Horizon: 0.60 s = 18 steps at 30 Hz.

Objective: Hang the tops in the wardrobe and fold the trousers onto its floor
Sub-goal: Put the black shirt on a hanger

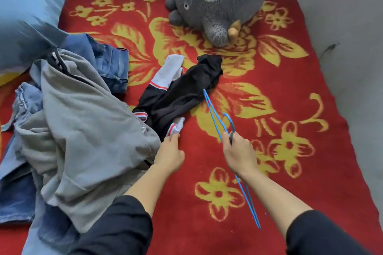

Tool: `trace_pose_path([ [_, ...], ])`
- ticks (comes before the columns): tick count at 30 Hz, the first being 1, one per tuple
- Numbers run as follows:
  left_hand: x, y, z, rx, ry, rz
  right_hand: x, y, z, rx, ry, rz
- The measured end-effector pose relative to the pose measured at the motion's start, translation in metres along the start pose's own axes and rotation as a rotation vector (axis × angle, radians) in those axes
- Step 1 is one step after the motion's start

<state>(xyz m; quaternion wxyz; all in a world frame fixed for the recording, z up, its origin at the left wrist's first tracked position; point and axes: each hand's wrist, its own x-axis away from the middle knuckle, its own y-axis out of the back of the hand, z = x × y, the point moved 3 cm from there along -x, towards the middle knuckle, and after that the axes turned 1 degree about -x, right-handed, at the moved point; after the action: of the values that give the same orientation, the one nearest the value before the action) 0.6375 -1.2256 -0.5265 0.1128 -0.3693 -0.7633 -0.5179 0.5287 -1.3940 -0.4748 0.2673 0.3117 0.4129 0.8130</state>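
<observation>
Head view: one black top is laid mid-bed, its cuff touched by left grip; pinch can't be told. Blue hangers, apparently two, are clenched in right grip.

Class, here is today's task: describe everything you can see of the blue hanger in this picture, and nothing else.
The blue hanger is thin and looks like coated wire. The right hand grips it just below its curled hook, over the red floral blanket. One arm slants up-left, its tip by the edge of the black top; the other runs down past the wrist. Its doubled lines might mean two hangers; I cannot tell.
</observation>
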Motion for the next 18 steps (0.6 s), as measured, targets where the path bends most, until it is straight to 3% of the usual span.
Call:
trace_pose_path([
  [7,-0.07,-0.031,0.011,-0.166,0.129,-0.028,-0.02,-0.048,-0.05,0.015,-0.037,0.119],
  [12,-0.099,-0.032,0.016,-0.382,0.06,-0.118,-0.025,-0.068,-0.064,-0.052,-0.087,0.195],
  [14,-0.097,-0.03,0.009,-0.246,-0.024,-0.105,-0.025,-0.069,-0.063,-0.104,-0.093,0.218],
  [18,-0.068,-0.019,-0.021,0.319,-0.036,0.149,-0.022,-0.06,-0.053,-0.351,-0.162,0.218],
])
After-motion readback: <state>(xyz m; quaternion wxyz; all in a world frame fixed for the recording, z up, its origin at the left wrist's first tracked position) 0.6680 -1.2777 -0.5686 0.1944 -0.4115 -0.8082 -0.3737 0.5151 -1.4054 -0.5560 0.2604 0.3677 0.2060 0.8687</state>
